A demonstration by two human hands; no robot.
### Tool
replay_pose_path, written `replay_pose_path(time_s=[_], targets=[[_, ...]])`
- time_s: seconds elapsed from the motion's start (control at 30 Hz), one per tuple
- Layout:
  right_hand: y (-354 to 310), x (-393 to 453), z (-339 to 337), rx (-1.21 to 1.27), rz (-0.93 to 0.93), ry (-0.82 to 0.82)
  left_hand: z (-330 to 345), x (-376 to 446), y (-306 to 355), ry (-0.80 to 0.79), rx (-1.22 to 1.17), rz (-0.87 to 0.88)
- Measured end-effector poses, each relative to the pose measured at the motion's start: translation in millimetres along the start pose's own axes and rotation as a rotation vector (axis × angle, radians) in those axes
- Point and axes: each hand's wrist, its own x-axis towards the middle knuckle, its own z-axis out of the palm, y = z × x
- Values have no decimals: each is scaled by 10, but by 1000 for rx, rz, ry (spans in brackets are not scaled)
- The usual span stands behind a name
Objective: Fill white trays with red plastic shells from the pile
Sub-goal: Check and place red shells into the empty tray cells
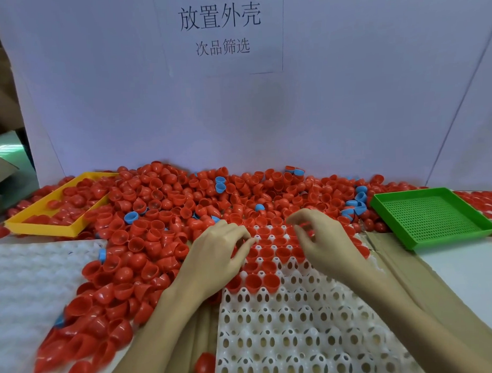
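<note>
White paper backdrop (96,94) closes off the rear of the workstation, with a printed sheet of Chinese characters (220,31) fixed at top centre; brown cardboard at the far left is cut off by the frame edge. Below it, the tabletop (470,265) is largely hidden under a broad pile of red plastic shells (156,217), glossy half-egg cups lying at all angles, with a few blue shells (219,184) mixed in. At centre lies a white tray (286,338) of moulded plastic with rows of perforated cups, its near edge cut off by the frame and its left edge covered by the left forearm; red shells sit in its far rows only, open side up. A second white tray stack (27,277) at the left is blurred. A yellow tray (45,224), solid-walled, sits half buried at the left rear; a green tray (432,216) with a perforated mesh floor lies at the right. The left hand (222,254) rests at the tray's far left corner, fingers curled downward onto the seated shells; whether it grips one cannot be determined. The right hand (322,236) hovers over the filled rows, fingers loosely curled, thumb and forefinger close together, nothing visibly held.
</note>
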Motion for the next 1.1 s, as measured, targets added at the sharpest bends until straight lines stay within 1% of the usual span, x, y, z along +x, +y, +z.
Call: replay_pose_path(time_s=[0.07, 0.27, 0.4, 0.47, 0.6, 0.7, 0.83, 0.9, 0.97, 1.1], targets=[[29, 244, 20, -87, 1, -39, -9, -4, -24, -14, 6, -2], [304, 990, 61, -364, 101, -186, -49, -6, -71, -39, 22, 4], [556, 1204, 98, -460, 95, -297, -75, -12, -94, -40, 30, 9], [637, 1256, 111, -482, 85, -313, -85, -7, -103, -34, 30, 10], [690, 1263, 77, -472, 63, -228, -110, -4, -83, -7, 23, 23], [664, 1215, -10, -438, 45, -121, -125, 3, -62, 20, 20, 32], [470, 1012, -194, -256, -31, -26, -120, 8, -18, 45, 15, 46], [323, 801, -257, -177, -87, -43, -105, 12, 30, 58, -8, 55], [188, 544, -274, -120, -117, -95, -73, 10, 85, 51, -65, 51], [30, 71, -187, 30, -106, -138, -9, -4, 188, -50, -204, 2]])
